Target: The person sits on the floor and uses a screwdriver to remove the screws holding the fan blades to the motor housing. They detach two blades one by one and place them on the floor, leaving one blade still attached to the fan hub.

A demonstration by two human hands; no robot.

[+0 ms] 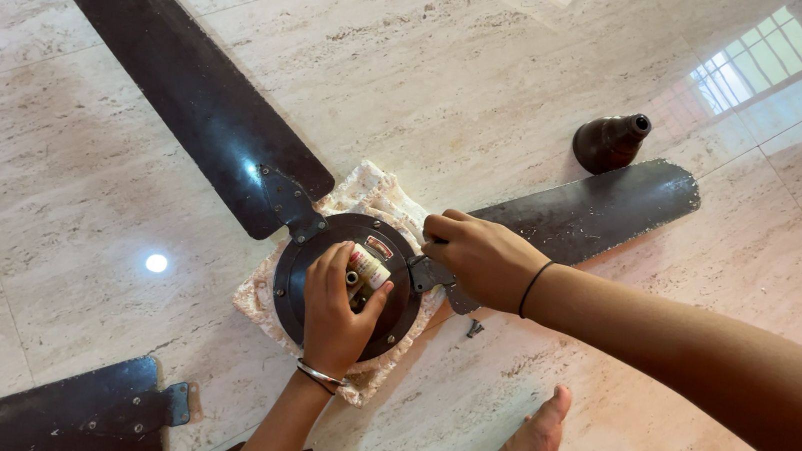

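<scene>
The round black metal fan motor housing is steadied under the flat, spread fingers of the left hand; the right hand, fingers curled shut, should bear squarely on the dark blade bracket.

The fan motor housing looks like dark, matt painted metal. Under it lies a pale, rough-textured cloth. The blades beside it are dark, dusty, scuffed metal. The floor around it is glossy polished stone.
</scene>
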